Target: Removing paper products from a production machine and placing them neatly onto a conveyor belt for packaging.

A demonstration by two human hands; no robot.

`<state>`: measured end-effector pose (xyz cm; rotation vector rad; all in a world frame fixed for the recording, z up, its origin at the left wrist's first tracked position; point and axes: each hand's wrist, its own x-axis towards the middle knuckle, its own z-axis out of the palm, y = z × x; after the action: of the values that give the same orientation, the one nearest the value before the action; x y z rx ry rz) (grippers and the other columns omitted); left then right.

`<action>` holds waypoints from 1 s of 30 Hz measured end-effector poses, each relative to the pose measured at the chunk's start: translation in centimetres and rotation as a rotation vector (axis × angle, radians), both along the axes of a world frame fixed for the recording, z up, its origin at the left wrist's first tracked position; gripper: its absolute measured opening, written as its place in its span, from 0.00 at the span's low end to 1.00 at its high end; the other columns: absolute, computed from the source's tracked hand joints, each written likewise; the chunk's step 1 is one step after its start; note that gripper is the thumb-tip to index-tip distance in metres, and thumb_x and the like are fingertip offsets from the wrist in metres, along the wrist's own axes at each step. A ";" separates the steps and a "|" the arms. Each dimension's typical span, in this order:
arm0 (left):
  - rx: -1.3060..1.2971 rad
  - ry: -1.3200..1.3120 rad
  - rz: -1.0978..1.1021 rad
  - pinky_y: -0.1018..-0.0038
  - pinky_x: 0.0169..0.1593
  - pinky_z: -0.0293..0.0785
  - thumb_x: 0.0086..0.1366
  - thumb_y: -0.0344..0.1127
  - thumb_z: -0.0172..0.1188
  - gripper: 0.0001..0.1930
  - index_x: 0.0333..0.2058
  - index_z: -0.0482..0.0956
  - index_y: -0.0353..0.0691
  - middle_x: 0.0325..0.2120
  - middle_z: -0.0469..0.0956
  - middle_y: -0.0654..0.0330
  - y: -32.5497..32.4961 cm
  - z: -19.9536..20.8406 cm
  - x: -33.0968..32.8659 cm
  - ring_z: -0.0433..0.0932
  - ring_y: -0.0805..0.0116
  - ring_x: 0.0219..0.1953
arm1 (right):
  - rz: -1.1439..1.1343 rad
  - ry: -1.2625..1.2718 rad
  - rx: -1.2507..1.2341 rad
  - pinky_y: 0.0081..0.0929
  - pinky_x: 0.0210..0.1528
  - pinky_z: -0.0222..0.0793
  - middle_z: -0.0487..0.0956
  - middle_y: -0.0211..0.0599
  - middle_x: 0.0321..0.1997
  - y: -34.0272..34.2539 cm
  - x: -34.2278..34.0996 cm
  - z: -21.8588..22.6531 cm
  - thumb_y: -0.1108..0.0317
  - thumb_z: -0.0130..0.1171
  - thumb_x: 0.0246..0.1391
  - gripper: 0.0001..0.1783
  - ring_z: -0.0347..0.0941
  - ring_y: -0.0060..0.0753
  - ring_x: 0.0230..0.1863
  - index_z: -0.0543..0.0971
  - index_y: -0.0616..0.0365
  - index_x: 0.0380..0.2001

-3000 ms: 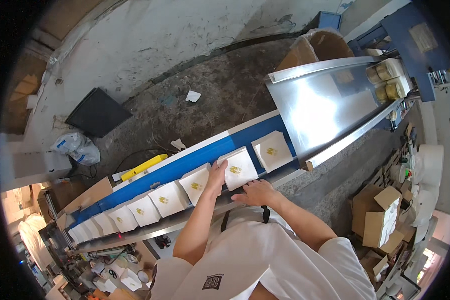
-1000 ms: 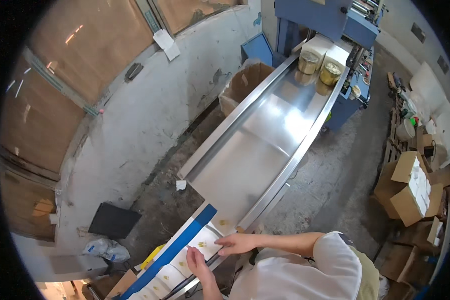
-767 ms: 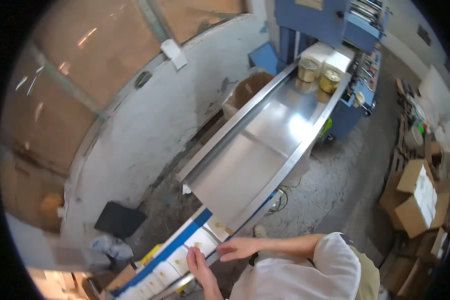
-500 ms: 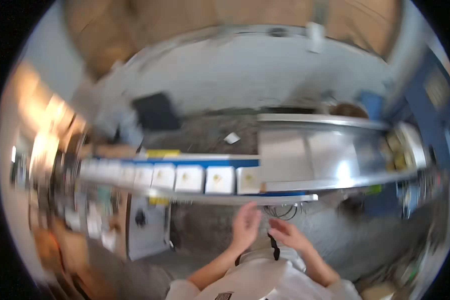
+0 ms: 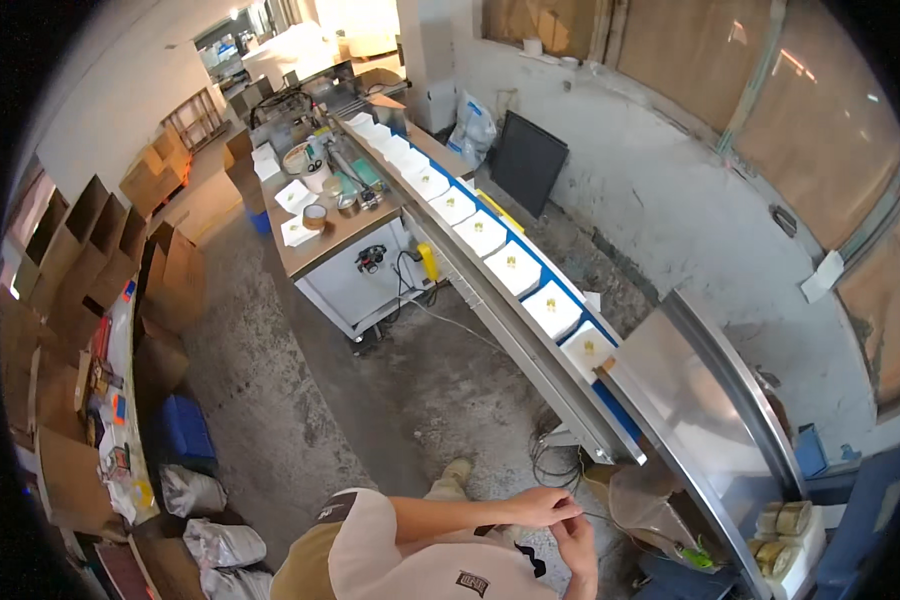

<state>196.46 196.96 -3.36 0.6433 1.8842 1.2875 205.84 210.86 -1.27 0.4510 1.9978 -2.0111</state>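
Observation:
My left hand [image 5: 542, 507] reaches across my body, its fingers drawn together at the tips. They meet my right hand [image 5: 576, 543], whose fingers are loosely bent and stand a little apart. I see nothing held in either hand. Both are in front of my waist, short of the conveyor [image 5: 510, 325] and touching nothing on it. A row of several white square packs [image 5: 551, 309], each with a small gold-coloured mark, lies along the blue belt. The nearest white pack [image 5: 589, 347] sits against the start of the steel chute [image 5: 705, 400].
A worktable [image 5: 355, 222] with tape rolls, papers and tools stands left of the conveyor. Rolls [image 5: 782, 530] sit near the chute's low end. Cardboard boxes [image 5: 70, 250], a blue bin [image 5: 187, 427] and filled sacks [image 5: 222, 542] line the left. Cables [image 5: 560, 460] hang under the conveyor's end.
My view has swung left, so the conveyor now runs diagonally. My hands, apart and open before, have come together at their fingertips.

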 end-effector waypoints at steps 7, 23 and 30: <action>-0.090 0.131 0.094 0.64 0.48 0.74 0.68 0.53 0.52 0.26 0.53 0.73 0.35 0.44 0.79 0.48 7.5 0.7 9.9 0.79 0.51 0.46 | 0.084 0.046 0.023 0.22 0.44 0.72 0.81 0.32 0.40 9.3 7.9 -1.0 0.75 0.60 0.55 0.14 0.75 0.20 0.41 0.77 0.65 0.46; -0.170 -0.001 0.255 0.64 0.53 0.72 0.67 0.58 0.51 0.37 0.61 0.62 0.29 0.49 0.77 0.42 -1.2 1.0 15.7 0.78 0.50 0.50 | 0.352 0.115 0.140 0.26 0.51 0.71 0.82 0.41 0.44 3.2 8.8 -2.6 0.76 0.54 0.57 0.15 0.76 0.27 0.46 0.78 0.65 0.48; -0.082 -0.008 0.359 0.63 0.54 0.71 0.66 0.60 0.49 0.38 0.59 0.65 0.30 0.51 0.75 0.41 -12.8 -0.8 16.3 0.75 0.46 0.52 | 0.517 0.061 0.201 0.26 0.50 0.71 0.83 0.41 0.43 -7.6 6.9 -3.4 0.72 0.56 0.56 0.16 0.77 0.26 0.46 0.79 0.63 0.47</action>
<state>212.76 184.12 -4.12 0.2623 2.0988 1.4193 212.69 203.30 -4.67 -0.0909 2.0892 -1.5326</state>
